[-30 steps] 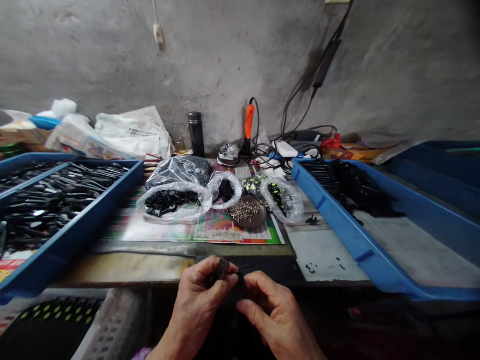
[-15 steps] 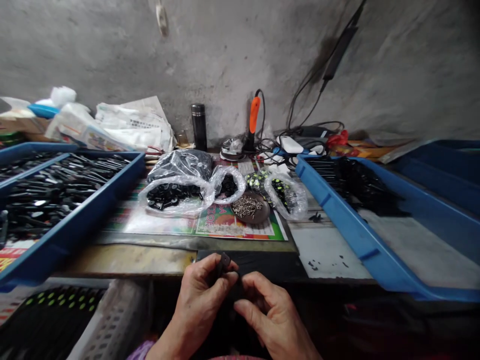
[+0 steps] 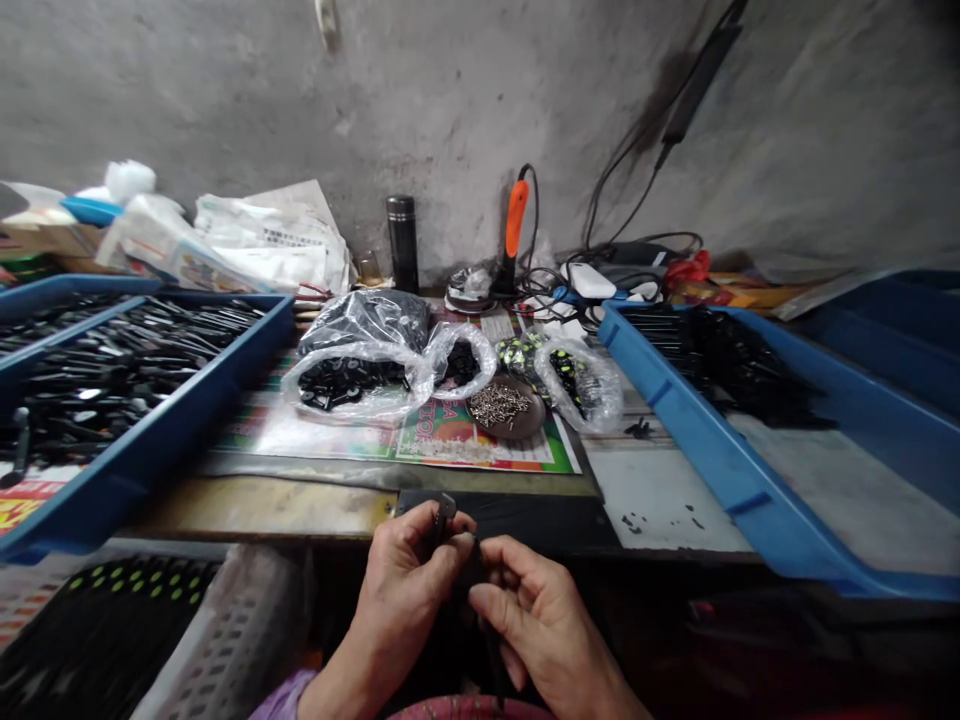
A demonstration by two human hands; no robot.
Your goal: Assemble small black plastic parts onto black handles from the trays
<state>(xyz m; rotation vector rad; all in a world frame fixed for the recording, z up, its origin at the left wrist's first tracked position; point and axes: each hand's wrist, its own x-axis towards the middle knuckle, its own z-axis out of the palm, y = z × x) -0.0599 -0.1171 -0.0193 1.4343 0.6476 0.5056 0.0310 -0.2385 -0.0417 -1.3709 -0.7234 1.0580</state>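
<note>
Firstly, left hand (image 3: 401, 585) closest to the camera, curled shut around a small dark part (image 3: 446, 508), with only the top end of the part showing above the fingers. Just beside it, right hand (image 3: 544, 625), half curled, its fingers close to the same part, but exact grip not possible to tell. Below and between both hands, a thin dark strip (image 3: 489, 650), hanging almost straight down.

Just past the hands, a black mat (image 3: 517, 522) on the near edge of the worktop (image 3: 255, 508). Farther ahead, on printed paper (image 3: 480, 450), clear plastic bags (image 3: 352, 395) with black parts inside, and a brown dish (image 3: 525, 420) holding small screws (image 3: 499, 405). On the left side, a blue tray (image 3: 150, 450) full of long black parts; on the right side, another blue tray (image 3: 679, 420) with black pieces heaped at its far end. Against the concrete wall (image 3: 450, 100), a steel flask (image 3: 403, 243), an orange-handled tool (image 3: 515, 218) and tangled black cables (image 3: 547, 285).
</note>
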